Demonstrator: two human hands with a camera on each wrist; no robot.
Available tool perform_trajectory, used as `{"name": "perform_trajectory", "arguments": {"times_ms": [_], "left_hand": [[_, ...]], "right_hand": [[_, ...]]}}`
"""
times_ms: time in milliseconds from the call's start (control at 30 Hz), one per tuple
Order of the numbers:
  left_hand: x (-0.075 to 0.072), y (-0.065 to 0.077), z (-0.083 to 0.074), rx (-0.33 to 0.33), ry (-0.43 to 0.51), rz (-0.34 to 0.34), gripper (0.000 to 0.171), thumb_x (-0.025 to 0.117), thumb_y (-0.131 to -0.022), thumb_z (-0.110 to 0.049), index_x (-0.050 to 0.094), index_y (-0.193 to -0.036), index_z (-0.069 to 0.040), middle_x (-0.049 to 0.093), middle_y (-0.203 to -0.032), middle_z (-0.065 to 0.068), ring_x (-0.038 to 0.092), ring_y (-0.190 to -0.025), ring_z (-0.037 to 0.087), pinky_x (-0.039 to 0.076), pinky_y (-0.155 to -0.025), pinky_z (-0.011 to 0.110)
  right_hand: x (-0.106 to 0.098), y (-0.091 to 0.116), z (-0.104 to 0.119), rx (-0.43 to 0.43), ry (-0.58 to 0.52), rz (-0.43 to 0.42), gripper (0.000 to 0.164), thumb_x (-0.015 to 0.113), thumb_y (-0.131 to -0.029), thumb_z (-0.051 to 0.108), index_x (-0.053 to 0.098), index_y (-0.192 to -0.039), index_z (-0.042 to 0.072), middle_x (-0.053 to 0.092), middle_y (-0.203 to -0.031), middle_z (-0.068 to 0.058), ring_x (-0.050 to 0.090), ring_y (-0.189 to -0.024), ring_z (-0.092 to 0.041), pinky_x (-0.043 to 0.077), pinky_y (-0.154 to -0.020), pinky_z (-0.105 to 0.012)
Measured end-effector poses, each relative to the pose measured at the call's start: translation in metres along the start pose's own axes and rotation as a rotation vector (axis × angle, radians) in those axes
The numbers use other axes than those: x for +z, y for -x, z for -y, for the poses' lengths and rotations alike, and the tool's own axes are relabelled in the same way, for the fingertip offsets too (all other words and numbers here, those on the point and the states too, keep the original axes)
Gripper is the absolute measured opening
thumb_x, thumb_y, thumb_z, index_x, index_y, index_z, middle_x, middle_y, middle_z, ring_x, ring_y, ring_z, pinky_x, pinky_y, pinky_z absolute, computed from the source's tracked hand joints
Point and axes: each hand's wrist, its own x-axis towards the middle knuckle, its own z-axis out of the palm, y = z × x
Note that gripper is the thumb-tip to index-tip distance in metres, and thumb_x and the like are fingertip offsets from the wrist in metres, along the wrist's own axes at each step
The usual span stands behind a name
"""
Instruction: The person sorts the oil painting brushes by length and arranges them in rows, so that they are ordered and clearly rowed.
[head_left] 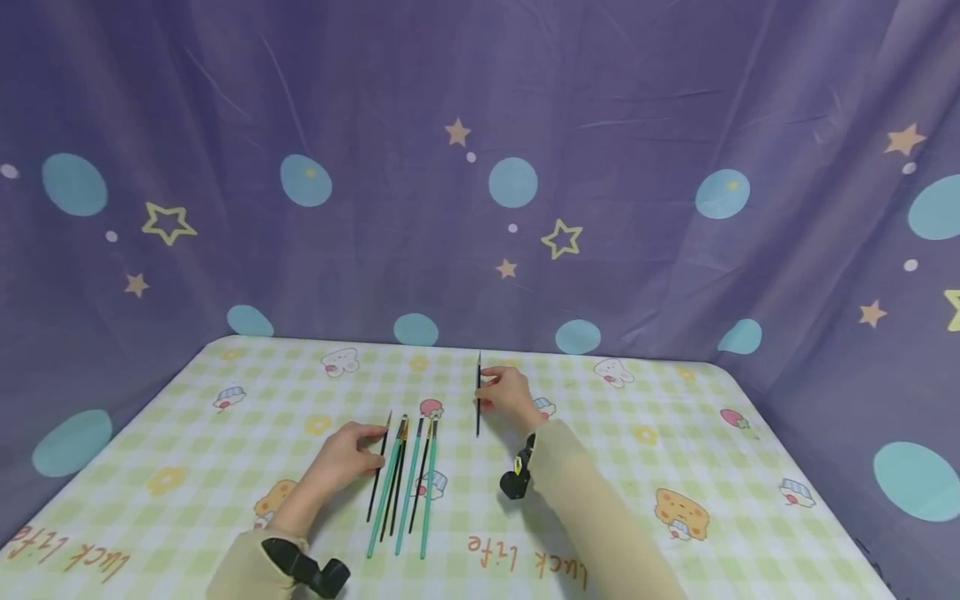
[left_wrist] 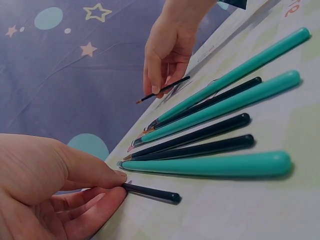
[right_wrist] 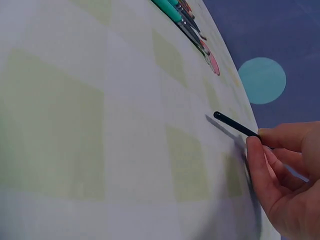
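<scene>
My right hand [head_left: 512,397] pinches a thin black paintbrush [head_left: 478,421] between thumb and fingers, near the far middle of the table. In the right wrist view, the handle of this black brush [right_wrist: 231,123] is over the cloth, above its own shadow. My left hand [head_left: 339,458] pinches another black paintbrush [head_left: 373,497] at the left end of a row. The left wrist view has its dark handle [left_wrist: 155,193] sticking out from between thumb and fingertips. Beside it lie several teal brushes [head_left: 408,498] and black brushes [head_left: 422,492], bristles pointing away from me.
A green-and-white checked tablecloth [head_left: 600,467] with printed cartoons covers the table. A purple curtain [head_left: 480,83] with stars and blue ovals hangs behind the table's far edge and along both sides.
</scene>
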Motion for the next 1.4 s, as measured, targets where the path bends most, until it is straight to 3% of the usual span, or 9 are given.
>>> {"name": "perform_trajectory", "arguments": {"times_ms": [533,1133,1400], "left_hand": [[0.001,-0.002,0.0,-0.018,0.017,-0.003,0.048,0.065,-0.074,0.0,0.056,-0.122,0.001,0.05,-0.111,0.017,0.054,-0.081,0.019,0.053,-0.06,0.025],[0.002,0.001,-0.003,-0.02,0.03,0.001,0.048,0.065,-0.074,0.001,0.056,-0.122,0.001,0.049,-0.11,0.016,0.052,-0.081,0.019,0.053,-0.061,0.025],[0.002,0.001,-0.001,-0.014,0.031,0.0,0.048,0.065,-0.075,0.001,0.055,-0.122,0.001,0.049,-0.109,0.016,0.052,-0.082,0.02,0.053,-0.061,0.025]], "right_hand": [[0.007,-0.005,-0.004,-0.052,0.051,-0.071,0.041,0.069,-0.073,0.001,0.062,-0.113,-0.001,0.067,-0.086,-0.013,0.063,-0.054,-0.012,0.054,-0.053,-0.024],[0.014,-0.002,-0.006,-0.04,0.094,-0.197,0.031,0.072,-0.071,0.002,0.067,-0.101,0.0,0.069,-0.081,-0.011,0.062,-0.051,-0.011,0.052,-0.05,-0.023],[0.016,-0.001,-0.005,-0.05,0.055,-0.213,0.028,0.07,-0.071,-0.001,0.067,-0.099,-0.003,0.069,-0.081,-0.013,0.062,-0.052,-0.012,0.052,-0.048,-0.022]]}}
